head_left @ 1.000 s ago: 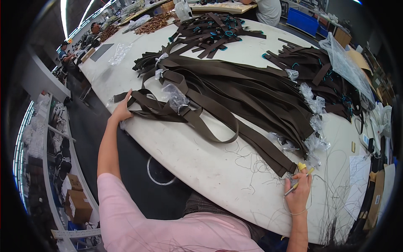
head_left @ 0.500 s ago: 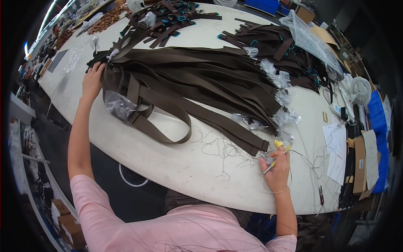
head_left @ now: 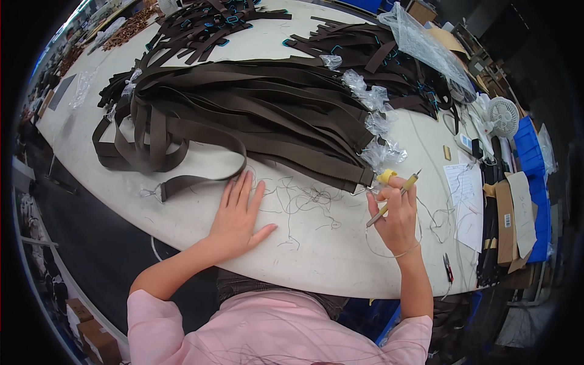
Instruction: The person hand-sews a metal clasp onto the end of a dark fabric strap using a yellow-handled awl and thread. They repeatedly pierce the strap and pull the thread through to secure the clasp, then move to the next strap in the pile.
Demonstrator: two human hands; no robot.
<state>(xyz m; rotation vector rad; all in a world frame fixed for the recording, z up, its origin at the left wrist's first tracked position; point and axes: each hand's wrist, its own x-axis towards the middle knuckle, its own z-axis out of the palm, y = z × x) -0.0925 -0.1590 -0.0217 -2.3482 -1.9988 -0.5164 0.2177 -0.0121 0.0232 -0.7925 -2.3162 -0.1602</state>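
Observation:
A thick bundle of dark brown webbing straps lies across the white table, with clear plastic around its right-hand ends. My left hand rests flat on the tabletop, fingers spread, its fingertips beside a looped strap at the bundle's near side. In my right hand is a slim pen-like tool with a yellowish body and a grey end, held slantwise. A yellow cover sits at that hand's fingertip, close to the strap ends. Whether the fingertip touches them is hard to tell.
Loose threads are scattered in front of the bundle. Small snips, paper sheets and a white fan are on the right. More straps with teal buckles lie at the back. The table's curved edge runs near my body.
My left hand has left the bundle's left end and come down to the bare table near the middle. The strap loop has shifted left. My right hand keeps the tool, its grip turned slightly.

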